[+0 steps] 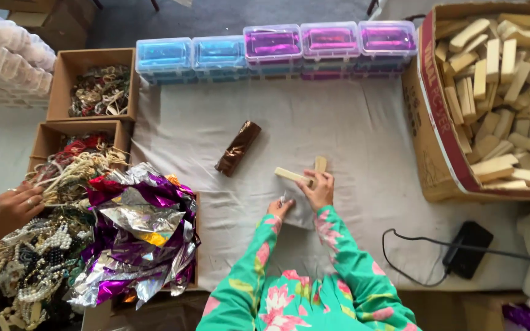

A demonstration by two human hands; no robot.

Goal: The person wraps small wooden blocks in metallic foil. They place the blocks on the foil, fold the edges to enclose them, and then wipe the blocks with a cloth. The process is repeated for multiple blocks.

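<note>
on the white cloth [338, 122] near its middle, the right hand [319, 190] pinches two pale wooden blocks [305, 173], one lying flat, one upright behind it. the left hand [280, 207] rests just beside, fingertips closed on a small silvery scrap i cannot make out. a brown foil-wrapped bar [238, 148] lies nearby to the left. another person's hand [8, 210] rests on a heap of beads [26, 270].

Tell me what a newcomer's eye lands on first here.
Most striking is the heap of crumpled metallic foil, purple and silver, at lower left beside tangled bead jewellery. At right, a big cardboard box brims with pale wooden blocks. In the centre, on the white cloth, the right hand grips two wooden blocks, the left hand beside it.
</note>
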